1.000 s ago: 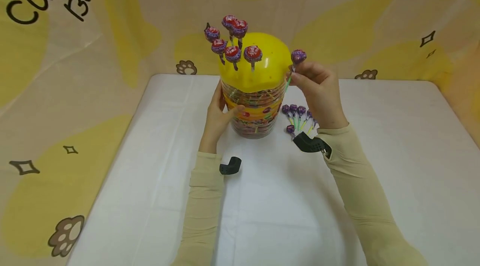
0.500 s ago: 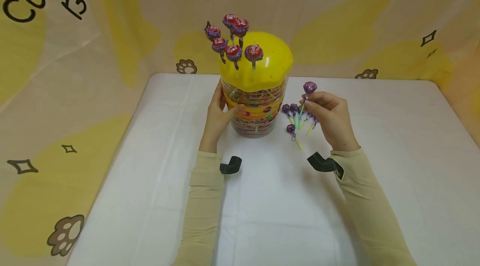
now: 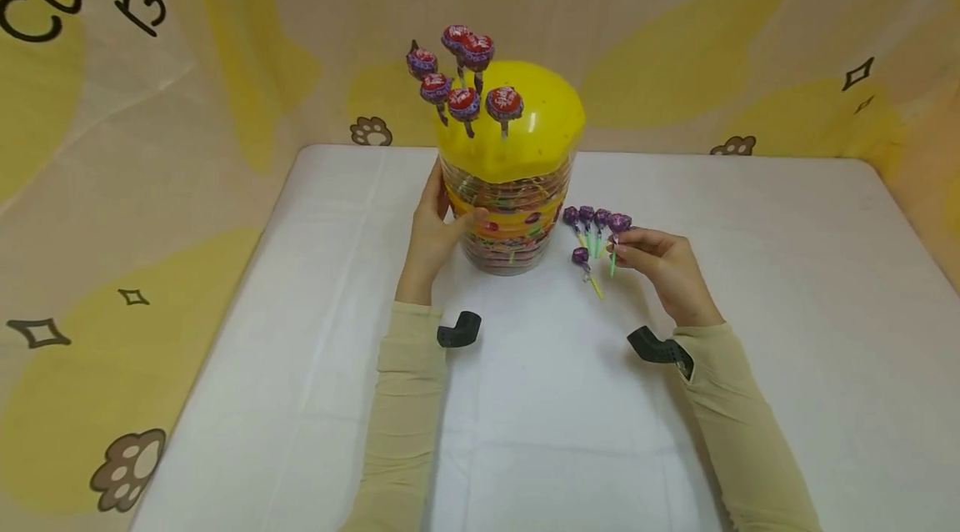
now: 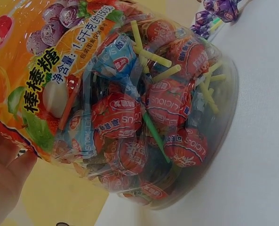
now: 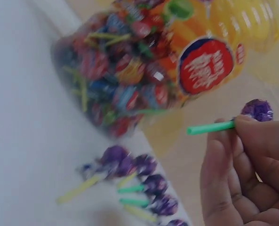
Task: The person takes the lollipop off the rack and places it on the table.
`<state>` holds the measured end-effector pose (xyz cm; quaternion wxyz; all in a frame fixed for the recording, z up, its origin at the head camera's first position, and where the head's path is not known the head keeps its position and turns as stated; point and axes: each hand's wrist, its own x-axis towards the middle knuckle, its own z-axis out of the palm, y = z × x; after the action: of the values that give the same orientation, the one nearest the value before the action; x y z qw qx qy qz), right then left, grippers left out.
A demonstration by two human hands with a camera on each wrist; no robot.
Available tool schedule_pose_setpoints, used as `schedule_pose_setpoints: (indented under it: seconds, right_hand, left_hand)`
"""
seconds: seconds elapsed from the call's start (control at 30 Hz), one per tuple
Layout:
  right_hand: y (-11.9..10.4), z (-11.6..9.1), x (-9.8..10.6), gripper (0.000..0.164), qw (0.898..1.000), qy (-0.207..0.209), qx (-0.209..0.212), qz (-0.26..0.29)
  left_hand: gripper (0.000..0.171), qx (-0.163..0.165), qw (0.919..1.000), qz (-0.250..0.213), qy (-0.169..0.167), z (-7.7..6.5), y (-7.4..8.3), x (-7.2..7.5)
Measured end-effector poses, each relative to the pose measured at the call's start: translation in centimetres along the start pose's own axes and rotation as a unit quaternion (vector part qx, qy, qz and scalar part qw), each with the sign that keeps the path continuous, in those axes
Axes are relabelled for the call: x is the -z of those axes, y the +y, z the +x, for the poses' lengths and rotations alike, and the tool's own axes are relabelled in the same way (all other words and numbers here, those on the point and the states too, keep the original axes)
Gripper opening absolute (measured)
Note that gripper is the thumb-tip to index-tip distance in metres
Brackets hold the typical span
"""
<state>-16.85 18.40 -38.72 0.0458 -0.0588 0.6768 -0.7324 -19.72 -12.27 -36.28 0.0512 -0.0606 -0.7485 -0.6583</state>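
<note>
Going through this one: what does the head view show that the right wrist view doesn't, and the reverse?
Only the head view: six red-and-purple wrapped lollipops standing up from a glossy yellow domed top, and the left hand gripping the candy-filled clear plastic jar beneath it.

Only the right wrist view: the round red logo with white lettering and a dark blue border on the jar's orange label.

Both: the jar, the right hand pinching a purple-wrapped lollipop with a green stick, and loose purple-wrapped lollipops on the white table.
</note>
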Motion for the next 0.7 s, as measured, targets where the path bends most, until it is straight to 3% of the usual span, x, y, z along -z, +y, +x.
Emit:
schedule_pose_setpoints:
  seconds: [0.13, 0.4, 0.7]
  right_hand:
    - [1.3, 0.1, 0.5, 0.008, 0.999, 0.001, -0.027, -0.032]
    - [2.8, 0.3, 1.2, 0.030, 0.991, -0.007, -0.086, -0.099]
    - [3.7, 0.5, 1.2, 0.029, 0.988, -0.012, -0.109, -0.107]
  left_hand:
    - [0.115, -0.004, 1.0000, -0.003, 0.003, 0.0, 0.0, -0.1]
    - [0.115, -0.006, 1.0000, -0.008, 0.000, 0.2, -0.1, -0.1]
    - [0.116, -0.010, 0.9999, -0.007, 0.001, 0.1, -0.1, -0.1]
